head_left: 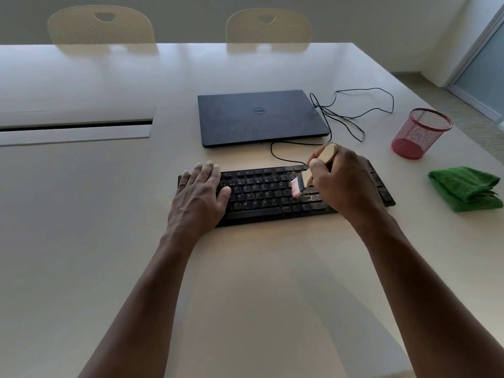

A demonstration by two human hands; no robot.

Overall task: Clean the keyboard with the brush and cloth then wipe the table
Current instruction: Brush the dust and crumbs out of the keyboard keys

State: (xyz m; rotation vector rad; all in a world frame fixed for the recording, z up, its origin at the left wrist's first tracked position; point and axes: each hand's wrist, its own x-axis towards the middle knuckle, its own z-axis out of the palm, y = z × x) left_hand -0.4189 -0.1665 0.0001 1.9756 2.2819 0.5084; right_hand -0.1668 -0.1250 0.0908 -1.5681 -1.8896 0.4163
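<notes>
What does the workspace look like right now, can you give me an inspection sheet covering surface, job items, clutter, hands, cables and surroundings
Surface: pale table, with a long slot panel at the left.
Job's things: black keyboard, crumbs on its right half; wooden brush with bristles on the keys; folded green cloth lying unused at the right.
Clutter: closed laptop behind the keyboard; empty red mesh cup.
Hands: left hand lies flat on the keyboard's left end; right hand grips the brush.
Cables: black cable loops loosely to the right of the laptop and runs toward the keyboard.
Surroundings: two chairs at the far side; glass door at the right.
</notes>
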